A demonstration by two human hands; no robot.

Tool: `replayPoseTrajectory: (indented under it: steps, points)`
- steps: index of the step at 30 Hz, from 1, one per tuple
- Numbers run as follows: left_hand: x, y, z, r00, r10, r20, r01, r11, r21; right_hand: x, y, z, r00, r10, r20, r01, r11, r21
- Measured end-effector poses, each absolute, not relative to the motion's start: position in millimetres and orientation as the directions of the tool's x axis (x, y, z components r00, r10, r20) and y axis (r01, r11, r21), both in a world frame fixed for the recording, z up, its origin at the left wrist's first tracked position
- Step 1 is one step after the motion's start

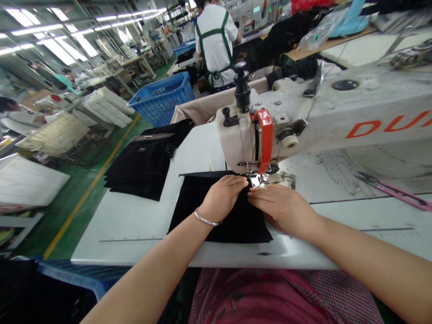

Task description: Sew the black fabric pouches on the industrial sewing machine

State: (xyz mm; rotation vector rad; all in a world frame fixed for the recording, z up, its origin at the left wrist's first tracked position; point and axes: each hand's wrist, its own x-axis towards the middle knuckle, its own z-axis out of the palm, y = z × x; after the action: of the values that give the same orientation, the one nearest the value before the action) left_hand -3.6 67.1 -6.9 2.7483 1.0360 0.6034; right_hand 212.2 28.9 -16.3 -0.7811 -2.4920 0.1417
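A black fabric panel (216, 216) lies on the white sewing table, its far right corner under the presser foot (259, 180) of a sewing machine (236, 135). My left hand (224, 195), a silver bangle at its wrist, rests on the panel with its fingers together, pressing the cloth just left of the foot. My right hand (283, 204) holds the panel's right edge just in front of the foot, fingers bent and close together. Its thumb is mostly hidden. Both sets of fingertips nearly meet by the needle area, where the hands and foot partly hide the cloth.
A stack of black fabric pieces (138, 166) with a zipper lies at the table's left. Pink-handled scissors (398, 191) lie to the right on the machine bed. Behind stand a blue basket (162, 99) and a person in a green apron (216, 40). A blue crate (74, 274) sits lower left.
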Motion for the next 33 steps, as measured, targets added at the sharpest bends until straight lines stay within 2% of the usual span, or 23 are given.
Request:
replayPoseTrajectory:
  steps: [14, 18, 21, 25, 28, 31, 33]
  points:
    - [-1, 71, -6, 0.679, 0.663, 0.315, 0.584, -0.748, 0.317, 211, 29, -19, -0.699, 0.574, 0.427, 0.512, 0.818, -0.262]
    - [-3, 56, 8, 0.686, 0.698, 0.206, 0.609, -0.706, 0.362, 214, 28, -16, -0.693, 0.577, 0.432, 0.506, 0.816, -0.279]
    - [-5, 23, 20, 0.706, 0.701, 0.101, 0.625, -0.683, 0.379, 233, 23, -5, -0.721, 0.581, 0.377, 0.501, 0.813, -0.296]
    - [-10, -21, 21, 0.719, 0.687, 0.106, 0.592, -0.686, 0.424, 268, 19, 7, -0.685, 0.674, 0.277, 0.609, 0.739, -0.289]
    - [-14, -32, 15, 0.571, 0.8, 0.183, 0.581, -0.552, 0.599, 272, 30, 3, -0.657, 0.709, 0.258, 0.667, 0.705, -0.24]
    - [-19, -27, 12, 0.199, 0.971, 0.129, 0.616, -0.226, 0.754, 251, 48, -2, -0.542, 0.776, 0.324, 0.776, 0.609, -0.161]
    - [-22, -20, 12, 0.003, 0.996, 0.087, 0.564, -0.073, 0.823, 236, 55, -3, -0.478, 0.79, 0.384, 0.82, 0.558, -0.126]
